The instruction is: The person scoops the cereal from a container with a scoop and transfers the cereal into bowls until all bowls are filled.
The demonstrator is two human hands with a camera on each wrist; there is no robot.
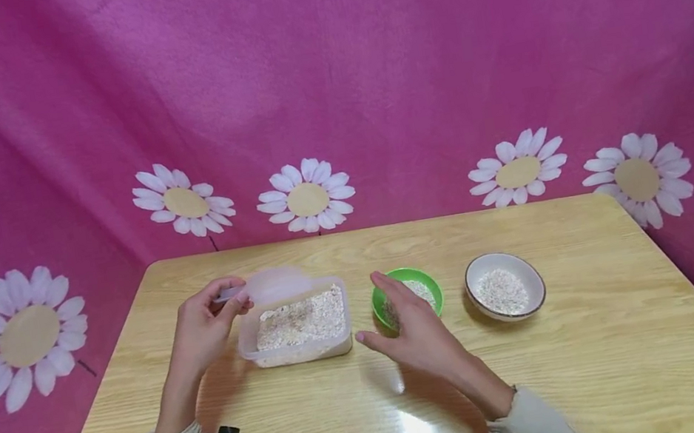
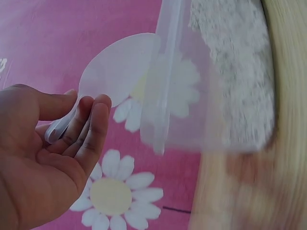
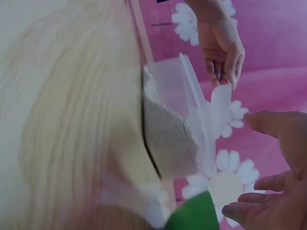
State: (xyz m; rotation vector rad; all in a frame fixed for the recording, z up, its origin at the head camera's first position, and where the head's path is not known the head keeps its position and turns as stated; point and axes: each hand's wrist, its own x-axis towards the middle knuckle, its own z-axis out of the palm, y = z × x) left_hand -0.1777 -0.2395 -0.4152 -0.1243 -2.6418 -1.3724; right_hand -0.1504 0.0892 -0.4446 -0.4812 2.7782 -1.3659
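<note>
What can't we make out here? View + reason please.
Head: the near-left part of the green bowl and its contents, covered by the right hand.
Left wrist: part of the scoop's handle, hidden by the left hand.
Left wrist: one end of the container, cut off by the top edge.
Right wrist: much of the green bowl, cut off by the bottom edge.
Right wrist: single pieces of the pale flakes, lost to blur.

My left hand [image 2: 53, 158] grips a translucent scoop [image 2: 112, 67] by its handle beside the rim of a translucent plastic container [image 2: 184, 134] of pale flakes [image 2: 244, 72] on a wood-grain table [image 2: 291, 120]; a pink cloth's printed white flower [image 2: 186, 81] shows through the container's wall.
</note>
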